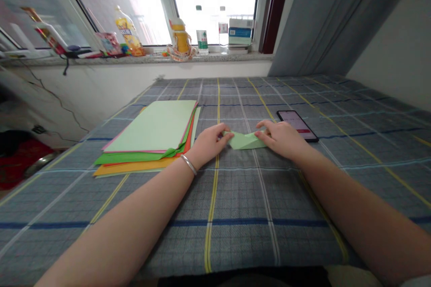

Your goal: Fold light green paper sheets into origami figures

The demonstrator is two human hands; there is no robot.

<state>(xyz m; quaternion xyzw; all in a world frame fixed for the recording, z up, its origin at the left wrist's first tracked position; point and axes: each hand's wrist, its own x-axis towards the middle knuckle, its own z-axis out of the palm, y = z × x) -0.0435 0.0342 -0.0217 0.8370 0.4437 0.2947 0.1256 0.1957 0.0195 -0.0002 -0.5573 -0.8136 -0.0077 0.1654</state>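
Observation:
A small folded piece of light green paper (247, 141) lies between my two hands on the plaid cloth. My left hand (213, 141), with a silver bangle at the wrist, pinches the paper's left end between thumb and fingers. At the opposite end, my right hand (276, 138) grips the paper the same way. The upper edge of the paper dips in the middle, with fold lines showing. Left of my left hand rests a stack of coloured paper sheets (156, 125), pale green on top, with pink, green, red and orange edges below.
A phone (296, 125) with its screen lit lies just beyond my right hand. Plaid cloth (235, 197) covers the surface. Along the windowsill (134, 59) stand a yellow drink bottle (129, 33), a yellow cup (182, 40), clear bottles and stacked boxes (240, 32). A grey curtain (316, 18) hangs at the right.

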